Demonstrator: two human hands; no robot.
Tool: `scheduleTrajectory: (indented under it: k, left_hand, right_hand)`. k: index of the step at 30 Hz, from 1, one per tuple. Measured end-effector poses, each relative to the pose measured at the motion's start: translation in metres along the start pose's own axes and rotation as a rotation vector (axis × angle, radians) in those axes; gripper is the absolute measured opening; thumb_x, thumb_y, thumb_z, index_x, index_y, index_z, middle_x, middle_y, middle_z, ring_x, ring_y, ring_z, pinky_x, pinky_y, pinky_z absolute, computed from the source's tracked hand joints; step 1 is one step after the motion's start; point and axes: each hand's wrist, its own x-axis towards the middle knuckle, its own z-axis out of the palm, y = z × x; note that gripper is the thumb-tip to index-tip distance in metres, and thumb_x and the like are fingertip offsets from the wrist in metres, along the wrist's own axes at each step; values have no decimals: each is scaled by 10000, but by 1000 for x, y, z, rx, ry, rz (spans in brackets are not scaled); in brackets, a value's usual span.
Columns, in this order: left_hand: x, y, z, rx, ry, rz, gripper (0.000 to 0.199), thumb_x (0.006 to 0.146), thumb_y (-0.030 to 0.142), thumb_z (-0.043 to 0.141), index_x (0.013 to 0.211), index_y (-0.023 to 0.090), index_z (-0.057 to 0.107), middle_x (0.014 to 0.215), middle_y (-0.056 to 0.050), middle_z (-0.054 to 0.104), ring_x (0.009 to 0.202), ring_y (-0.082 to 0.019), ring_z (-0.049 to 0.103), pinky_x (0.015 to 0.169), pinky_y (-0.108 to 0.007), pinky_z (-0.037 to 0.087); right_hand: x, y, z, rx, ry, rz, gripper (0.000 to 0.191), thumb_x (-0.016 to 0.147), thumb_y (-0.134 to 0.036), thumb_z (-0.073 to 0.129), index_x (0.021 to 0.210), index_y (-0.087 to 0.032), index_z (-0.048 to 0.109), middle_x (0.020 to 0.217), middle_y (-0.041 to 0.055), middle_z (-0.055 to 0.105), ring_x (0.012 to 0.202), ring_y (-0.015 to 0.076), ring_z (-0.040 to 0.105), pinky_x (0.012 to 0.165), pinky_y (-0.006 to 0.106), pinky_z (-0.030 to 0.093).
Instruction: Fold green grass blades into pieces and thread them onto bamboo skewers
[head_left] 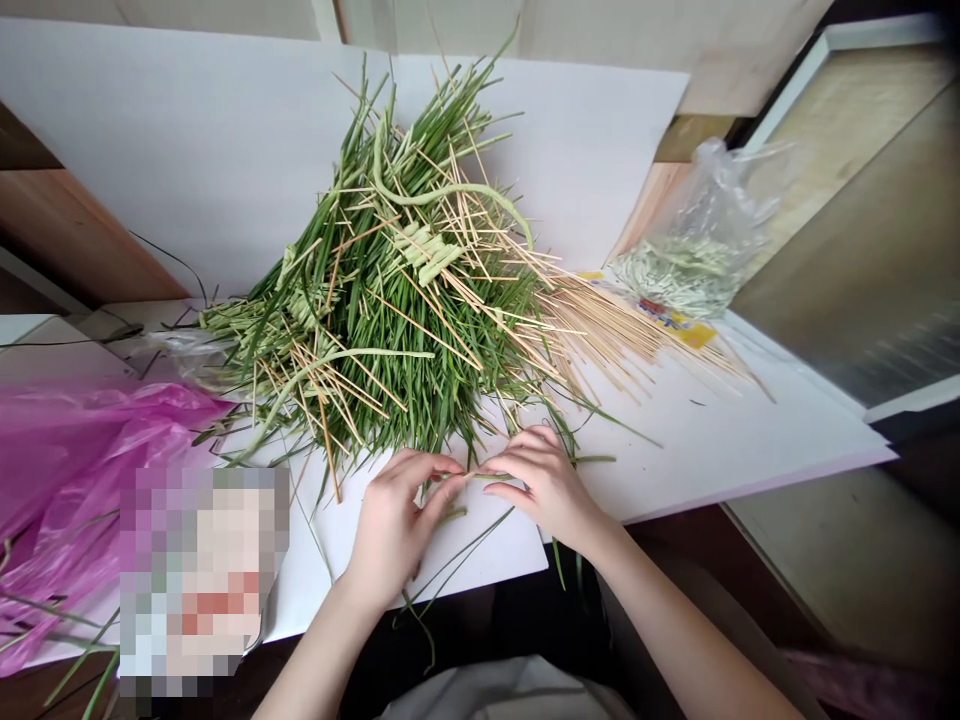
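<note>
Grey clothing (517, 690) sits nearest, at the bottom edge, with a bare forearm reaching inward on either side of it. Over the front of the white bench (765, 430), the left hand (401, 510) and the right hand (544, 485) face each other, fingertips close together. A thin green strip (487, 476) runs between them, just in front of the heap. The fingers of both hands are drawn narrow about it; their exact contact is too small to tell.

The large heap of green stems (405, 350) rises directly beyond the hands, so the room ahead is tight. Loose blades trail past the bench's front edge below the hands. Wooden sticks (615, 320) lie across the heap and fan out to the right, towards a clear bag (690, 260) of pale green pieces. White surface shows between these sticks and the right front edge, giving room beside the right hand. At left, a pink plastic bag (82, 480) and a pixelated item (217, 570) near the front edge narrow the space. A white panel (187, 150) stands behind the heap.
</note>
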Motion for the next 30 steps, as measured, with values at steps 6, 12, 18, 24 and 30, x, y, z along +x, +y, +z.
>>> scheduleTrajectory:
  k: [6, 12, 18, 24, 30]
  left_hand:
    - [-3, -8, -14, 88, -22, 27, 86, 957, 299, 665, 970, 226, 708, 907, -17, 752, 844, -203, 672, 752, -308, 514]
    - [6, 3, -12, 499, -214, 223, 150, 941, 302, 685, 1063, 222, 720, 955, -56, 767, 899, -278, 644, 799, -412, 441]
    - [24, 17, 1, 625, -433, 298, 137, 978, 247, 621, 889, 187, 706, 810, -63, 732, 815, -264, 627, 750, -395, 410]
    - [30, 18, 4, 421, -567, 255, 284, 1029, 236, 509, 795, 208, 667, 740, -35, 712, 748, -244, 596, 747, -386, 409]
    - [32, 22, 10, -321, -528, -164, 358, 966, 339, 580, 629, 235, 638, 580, 7, 558, 621, -188, 485, 725, -340, 396]
  right_hand:
    - [1, 2, -3, -25, -50, 10, 170, 850, -120, 864, 909, -180, 716, 834, -8, 752, 865, 220, 608, 920, 417, 360]
    - [4, -2, -1, -50, -82, -1, 120, 886, -145, 833, 889, -186, 721, 794, -12, 729, 830, 203, 601, 932, 404, 382]
    - [5, -4, -7, -86, -151, -47, 93, 929, -106, 769, 913, -186, 725, 815, -4, 728, 845, 200, 614, 987, 406, 374]
    - [3, -4, -16, -128, -122, -168, 342, 1054, -139, 557, 728, -173, 653, 659, -2, 623, 736, 183, 522, 886, 400, 405]
    - [-5, 2, -23, -213, 44, -275, 272, 1027, -56, 525, 830, -179, 667, 650, -2, 655, 709, 179, 546, 827, 399, 463]
